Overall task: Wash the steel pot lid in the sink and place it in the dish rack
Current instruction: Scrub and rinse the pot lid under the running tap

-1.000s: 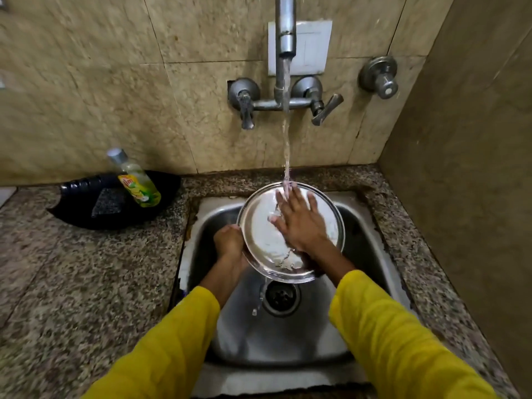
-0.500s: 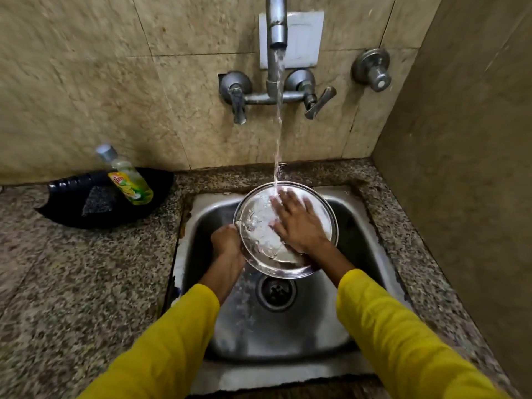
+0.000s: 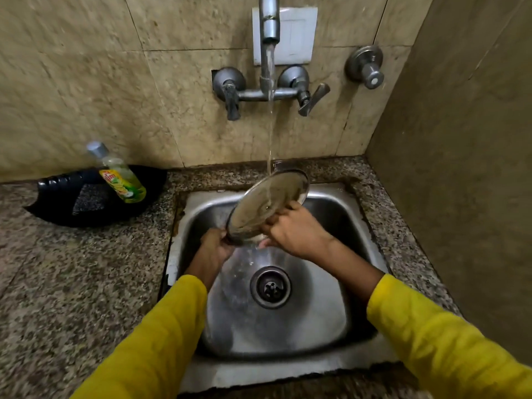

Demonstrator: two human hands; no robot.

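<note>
A round steel pot lid [image 3: 266,204] is tilted steeply over the steel sink [image 3: 325,321], its upper edge under the stream from the wall tap [image 3: 270,27]. My left hand [image 3: 214,246] grips its lower left rim. My right hand [image 3: 293,234] holds its lower right edge, fingers curled around it. Water runs down the lid's face. No dish rack is in view.
A green dish soap bottle [image 3: 121,175] leans in a black tray [image 3: 86,197] with a scrub pad on the granite counter [image 3: 72,283] at left. Two tap handles and a separate valve [image 3: 365,66] stick out of the tiled wall. A side wall closes the right.
The lid has been tipped from nearly flat, soapy side up, to steeply tilted. My right hand left its face and now grips the lower right edge.
</note>
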